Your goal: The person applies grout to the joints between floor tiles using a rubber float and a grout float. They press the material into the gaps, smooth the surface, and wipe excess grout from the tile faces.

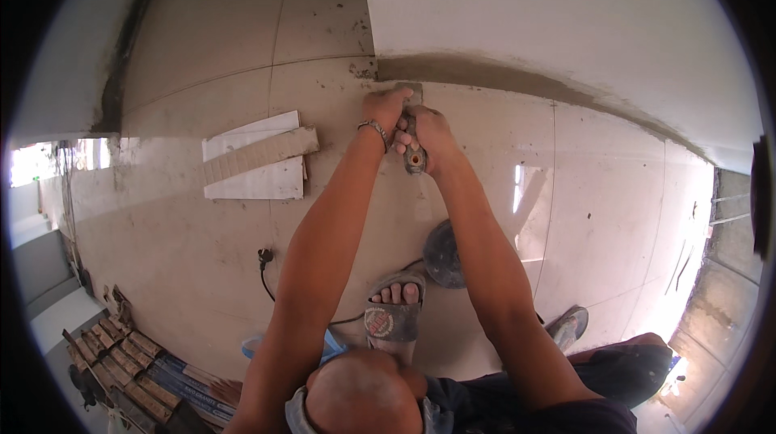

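Note:
Both hands are together on a scraper (415, 161) at the foot of the white wall. My right hand (433, 128) is wrapped round its dirty handle, which has a hole at the end. Closed at the blade end, my left hand (386, 106) has its fingertips against the flat grey blade; what its other fingers do is partly hidden. The blade lies near the floor tiles (485, 143), beside a grey-brown band (469, 72) along the base of the wall.
White tile pieces (279, 179) with a ridged tan strip (259, 153) across them lie to the left. A black plug (265, 256) trails its cable toward my sandalled foot (394, 313). A dark round object (442, 254) is partly behind my right forearm. Stacked boxes (137, 365) stand at lower left.

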